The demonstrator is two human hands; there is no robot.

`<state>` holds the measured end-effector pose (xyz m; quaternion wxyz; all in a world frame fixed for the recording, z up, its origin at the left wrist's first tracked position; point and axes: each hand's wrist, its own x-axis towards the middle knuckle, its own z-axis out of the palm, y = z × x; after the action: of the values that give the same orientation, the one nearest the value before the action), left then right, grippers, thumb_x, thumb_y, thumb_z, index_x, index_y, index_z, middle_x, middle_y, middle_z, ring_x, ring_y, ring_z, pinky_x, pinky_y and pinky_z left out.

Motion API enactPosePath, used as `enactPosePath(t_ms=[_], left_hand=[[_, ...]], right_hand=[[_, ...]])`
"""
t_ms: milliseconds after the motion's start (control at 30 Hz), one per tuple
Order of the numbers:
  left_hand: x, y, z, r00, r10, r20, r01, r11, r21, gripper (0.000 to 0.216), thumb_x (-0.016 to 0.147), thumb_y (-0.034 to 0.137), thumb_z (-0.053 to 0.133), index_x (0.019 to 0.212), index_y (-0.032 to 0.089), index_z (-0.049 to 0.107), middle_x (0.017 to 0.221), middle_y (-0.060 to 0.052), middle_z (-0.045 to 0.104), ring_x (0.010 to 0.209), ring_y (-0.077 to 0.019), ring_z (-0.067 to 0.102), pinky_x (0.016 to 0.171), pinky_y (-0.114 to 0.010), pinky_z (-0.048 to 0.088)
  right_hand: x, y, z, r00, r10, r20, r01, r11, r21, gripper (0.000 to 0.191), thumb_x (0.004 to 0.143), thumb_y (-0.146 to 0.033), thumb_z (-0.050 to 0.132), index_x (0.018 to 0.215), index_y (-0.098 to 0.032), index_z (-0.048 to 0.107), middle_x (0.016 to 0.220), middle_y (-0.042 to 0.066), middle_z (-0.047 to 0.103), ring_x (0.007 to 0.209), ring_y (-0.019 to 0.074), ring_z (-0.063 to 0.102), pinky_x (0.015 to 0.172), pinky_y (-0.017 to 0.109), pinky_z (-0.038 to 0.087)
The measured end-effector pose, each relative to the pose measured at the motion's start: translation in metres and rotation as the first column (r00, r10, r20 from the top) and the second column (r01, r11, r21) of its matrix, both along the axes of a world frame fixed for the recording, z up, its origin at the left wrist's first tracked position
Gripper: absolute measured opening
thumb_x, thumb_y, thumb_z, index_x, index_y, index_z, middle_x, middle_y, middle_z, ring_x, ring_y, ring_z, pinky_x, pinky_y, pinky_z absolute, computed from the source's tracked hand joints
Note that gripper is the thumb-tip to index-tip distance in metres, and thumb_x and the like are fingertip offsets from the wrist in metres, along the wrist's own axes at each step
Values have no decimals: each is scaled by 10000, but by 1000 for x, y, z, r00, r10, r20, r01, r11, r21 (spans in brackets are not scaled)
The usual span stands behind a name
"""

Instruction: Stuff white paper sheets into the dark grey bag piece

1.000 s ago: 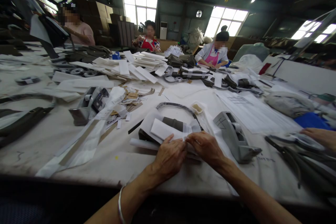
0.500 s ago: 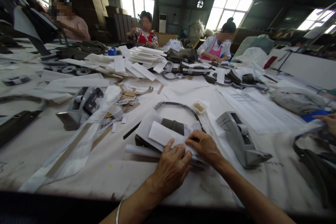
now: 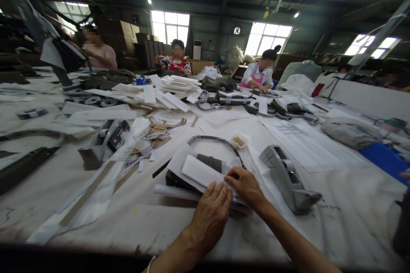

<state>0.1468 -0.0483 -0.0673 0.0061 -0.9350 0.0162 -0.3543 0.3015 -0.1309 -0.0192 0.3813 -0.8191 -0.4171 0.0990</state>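
White cloth-covered table (image 3: 80, 187), littered with flat paper strips. Grey wedge-shaped tape dispenser (image 3: 286, 177) just right of the hands. Dark olive bag (image 3: 209, 163), half wrapped in white paper sheet (image 3: 198, 172), lies centre-front. Left hand (image 3: 209, 215) pressed flat on the paper, fingers extended. Right hand (image 3: 245, 185) pinches the paper's edge.

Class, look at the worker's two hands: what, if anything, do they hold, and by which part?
Both the left hand and right hand press on the white paper wrapping at its near right edge; a true grip cannot be told.
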Motion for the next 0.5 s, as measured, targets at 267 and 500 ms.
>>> enactPosePath(t_ms=[267,500], left_hand=[[0,3,-1,998,-40,-39,38,998,-55,353,950,181,466,1289,126,547,1261,-94,636,1217,-226,559,1110,-381,355],[-1,7,7,998,-64,-7,64,997,-44,353,933,133,446,1270,125,548,1240,-97,651,1187,-223,585,1083,-388,387]], right_hand=[[27,-66,50,950,-307,59,298,946,131,393,838,-569,518,866,-214,683,764,48,704,661,220,623,661,331,461],[102,-179,77,790,-606,96,607,794,15,391,734,-599,580,646,-224,646,663,73,666,699,256,613,647,346,424]])
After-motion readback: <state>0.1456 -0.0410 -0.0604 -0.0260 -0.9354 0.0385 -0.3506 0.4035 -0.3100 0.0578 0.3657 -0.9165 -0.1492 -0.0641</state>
